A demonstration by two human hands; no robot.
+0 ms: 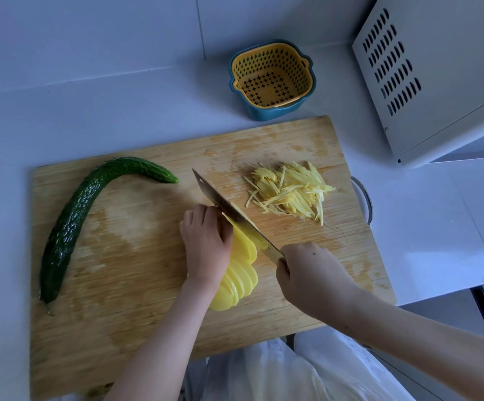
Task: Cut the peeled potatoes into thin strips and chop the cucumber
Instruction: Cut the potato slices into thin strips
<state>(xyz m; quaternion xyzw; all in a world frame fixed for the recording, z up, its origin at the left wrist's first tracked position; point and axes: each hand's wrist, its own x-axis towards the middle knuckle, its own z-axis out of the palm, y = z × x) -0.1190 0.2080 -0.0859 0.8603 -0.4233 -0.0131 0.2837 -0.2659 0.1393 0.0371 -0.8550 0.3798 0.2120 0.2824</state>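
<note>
A wide wooden cutting board (136,256) lies on a pale counter, with a white vented appliance (437,82) at the far right and a yellow colander (298,73) nested in a blue bowl just behind the board. A long curved cucumber (71,224) lies whole along the board's left side. At centre, the left hand (206,244) curls over a fanned row of potato slices (243,270), the right hand (310,276) grips a cleaver (235,212) whose blade meets them, and a pile of potato strips (290,195) sits to the right.
</note>
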